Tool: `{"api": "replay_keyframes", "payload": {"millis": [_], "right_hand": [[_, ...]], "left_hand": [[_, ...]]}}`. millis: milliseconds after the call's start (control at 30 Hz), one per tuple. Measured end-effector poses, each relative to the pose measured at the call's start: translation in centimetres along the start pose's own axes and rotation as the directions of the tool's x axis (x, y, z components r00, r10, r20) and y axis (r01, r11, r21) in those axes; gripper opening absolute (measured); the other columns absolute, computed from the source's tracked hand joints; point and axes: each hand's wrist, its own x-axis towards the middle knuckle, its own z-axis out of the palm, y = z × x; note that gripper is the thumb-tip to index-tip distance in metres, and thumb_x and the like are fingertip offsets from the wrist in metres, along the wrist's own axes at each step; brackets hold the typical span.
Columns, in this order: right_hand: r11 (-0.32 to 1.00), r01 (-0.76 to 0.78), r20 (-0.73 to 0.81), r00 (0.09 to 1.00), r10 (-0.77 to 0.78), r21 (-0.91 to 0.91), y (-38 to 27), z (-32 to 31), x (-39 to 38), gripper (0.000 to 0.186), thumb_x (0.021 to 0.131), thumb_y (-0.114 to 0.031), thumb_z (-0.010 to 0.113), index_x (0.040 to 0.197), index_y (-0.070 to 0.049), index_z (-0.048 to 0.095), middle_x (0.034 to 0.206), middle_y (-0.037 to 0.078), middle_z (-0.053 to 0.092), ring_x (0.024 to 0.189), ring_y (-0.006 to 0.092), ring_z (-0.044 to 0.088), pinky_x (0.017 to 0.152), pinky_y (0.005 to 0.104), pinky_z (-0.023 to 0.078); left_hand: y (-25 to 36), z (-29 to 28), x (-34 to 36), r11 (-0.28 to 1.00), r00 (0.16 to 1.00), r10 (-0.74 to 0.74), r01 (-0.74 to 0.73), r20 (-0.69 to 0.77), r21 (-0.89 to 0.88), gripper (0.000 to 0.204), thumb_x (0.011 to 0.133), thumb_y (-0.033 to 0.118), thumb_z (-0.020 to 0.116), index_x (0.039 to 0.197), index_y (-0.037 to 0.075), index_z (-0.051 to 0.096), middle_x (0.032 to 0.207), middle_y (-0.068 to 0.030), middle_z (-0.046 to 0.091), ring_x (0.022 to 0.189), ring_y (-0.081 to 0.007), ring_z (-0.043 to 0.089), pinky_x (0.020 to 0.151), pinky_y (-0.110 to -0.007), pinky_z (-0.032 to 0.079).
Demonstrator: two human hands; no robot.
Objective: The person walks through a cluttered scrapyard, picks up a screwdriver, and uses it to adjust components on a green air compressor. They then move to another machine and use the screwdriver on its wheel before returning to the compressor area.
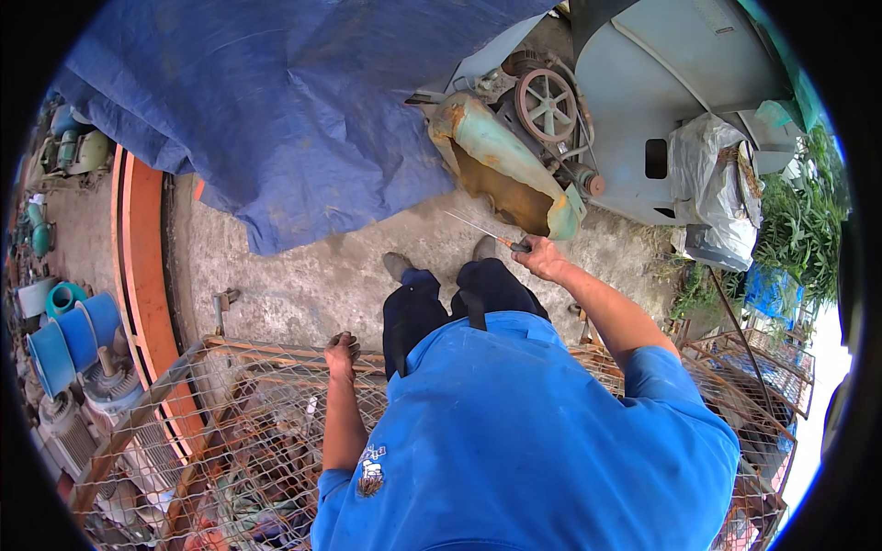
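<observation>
While the right hand [544, 260] grips a thin-shafted tool [521, 246] over the floor [303, 298], I'd guess its job's all left to do; the left hand [341, 354], well apart, is curled, can't tell if empty.

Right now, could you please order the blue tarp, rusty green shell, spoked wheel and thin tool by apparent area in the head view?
Largest to smallest:
Blue tarp
Rusty green shell
Spoked wheel
Thin tool in the right hand

Nothing legible here: white print [372, 456] near left on the blue shirt [551, 422], tiny label [716, 16] far right on the grey panel [680, 78]!
</observation>
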Motion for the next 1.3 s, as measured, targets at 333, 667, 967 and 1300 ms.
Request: {"api": "replay_keyframes", "payload": {"millis": [333,667,967,1300], "right_hand": [[0.959,0.069,0.073,0.996,-0.051,-0.275,-6.9,-0.4,6.2,0.044,0.078,-0.04,0.062,0.093,0.001,0.061,0.082,0.023,0.063,0.079,0.0365,0.062,0.073,0.0415,0.048],[0.999,-0.051,0.324,0.945,0.043,0.015,-14.7,4.5,20.7,0.03,0.075,-0.026,0.07,0.089,-0.001,0.062,0.066,0.01,0.059,0.058,0.022,0.06,0.046,0.0346,0.043],[0.773,0.478,0.272,0.877,-0.396,-0.418,-33.7,7.1,29.6,0.033,0.075,-0.026,0.07,0.088,0.003,0.06,0.069,0.014,0.062,0.059,0.0224,0.061,0.053,0.0359,0.047],[0.888,0.333,0.284,0.927,-0.246,-0.317,-47.8,11.4,28.2,0.036,0.075,-0.029,0.069,0.091,0.002,0.06,0.076,0.017,0.064,0.065,0.0248,0.064,0.06,0.0364,0.05]], "left_hand": [[3.0,-6.5,1.0,0.941,0.988,0.003,-0.054,-0.153,-0.334,0.016,0.088,0.015,0.056,0.097,0.001,0.057,0.078,-0.0075,0.062,0.057,-0.0139,0.055,0.047,-0.025,0.042],[-4.8,-10.9,-0.1,0.806,0.915,-0.238,0.0,-0.324,-0.592,0.014,0.085,0.011,0.06,0.09,-0.002,0.059,0.07,-0.0096,0.062,0.051,-0.0165,0.056,0.041,-0.029,0.042],[7.3,-9.6,-0.6,0.87,0.849,-0.101,-0.177,-0.519,-0.459,0.025,0.084,0.018,0.061,0.098,-0.002,0.063,0.08,-0.0114,0.065,0.067,-0.0196,0.062,0.06,-0.031,0.049],[12.9,-20.3,7.5,0.992,0.734,0.122,-0.065,-0.668,0.11,0.037,0.077,0.033,0.06,0.103,0.007,0.066,0.109,-0.0248,0.056,0.103,-0.0385,0.055,0.092,-0.043,0.043]]}}
